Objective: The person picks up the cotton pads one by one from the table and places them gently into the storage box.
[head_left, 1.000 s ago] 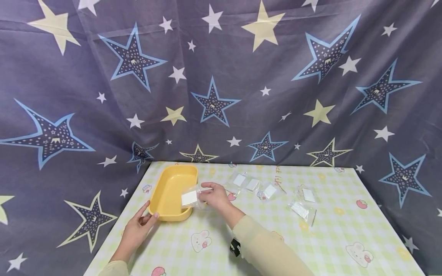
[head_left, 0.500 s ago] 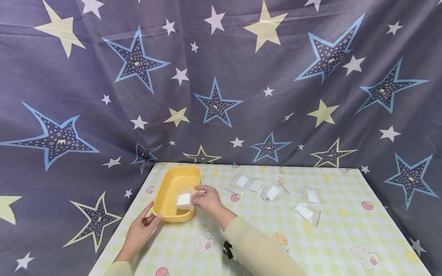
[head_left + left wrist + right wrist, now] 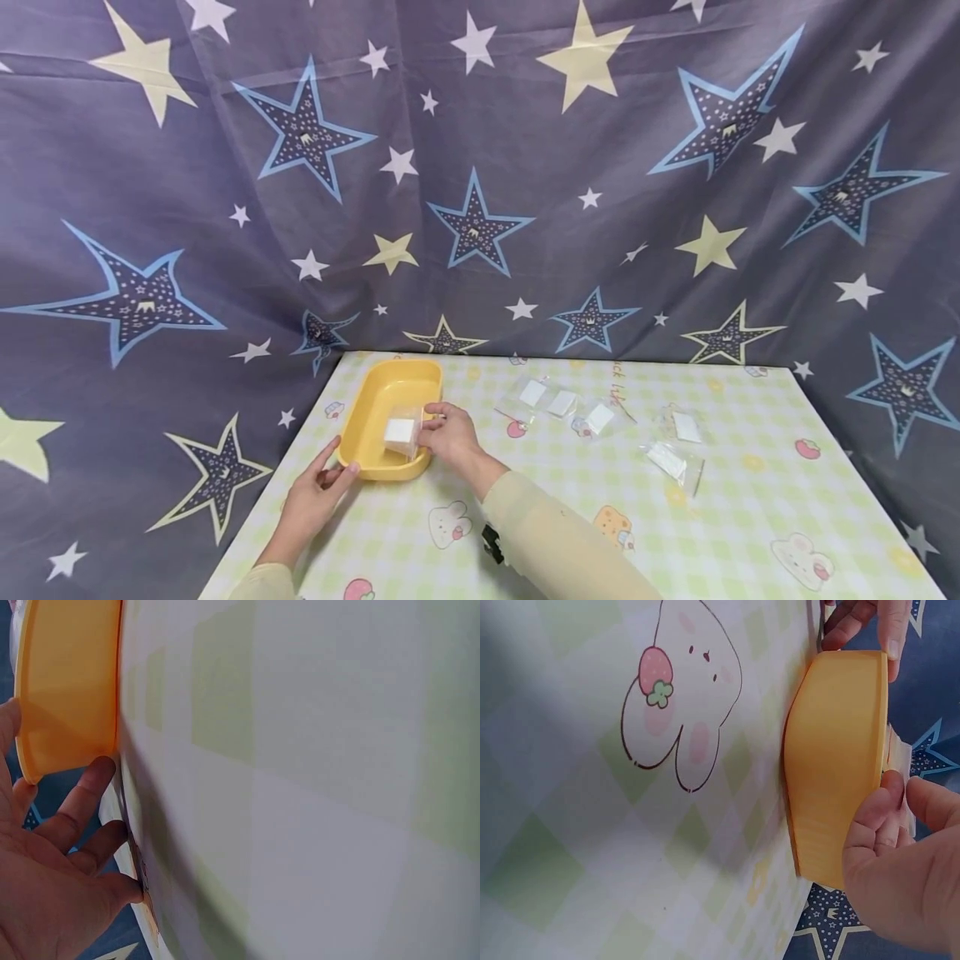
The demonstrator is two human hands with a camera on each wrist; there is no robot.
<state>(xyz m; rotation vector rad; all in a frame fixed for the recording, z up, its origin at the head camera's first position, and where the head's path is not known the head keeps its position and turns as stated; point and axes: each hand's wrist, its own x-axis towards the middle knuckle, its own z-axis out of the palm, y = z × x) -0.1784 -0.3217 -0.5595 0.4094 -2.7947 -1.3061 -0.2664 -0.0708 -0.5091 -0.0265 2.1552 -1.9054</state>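
Packet [image 3: 399, 431], white inside clear film, is pinched in the right hand [image 3: 453, 435] in the head view, within the yellow tray [image 3: 390, 473] near its 5 o'clock rim. The left hand [image 3: 311, 500] grips the tray at its 7 o'clock corner. Five loose packets [image 3: 561, 404] lie on the checked cloth [image 3: 525, 508], off toward the tray's 3 o'clock; by the look of it, one is at the tray, not yet let go, and five are left outside.

The left wrist view, with the tray at 11 o'clock, shows a fingertip by the outer wall's lower edge, hidden from above; the loose packets cannot be made out there.

The right wrist view has the tray at 2 o'clock, thumb and fingers on the packet beyond the rim. Whether the packet touches the tray's floor, no view tells.
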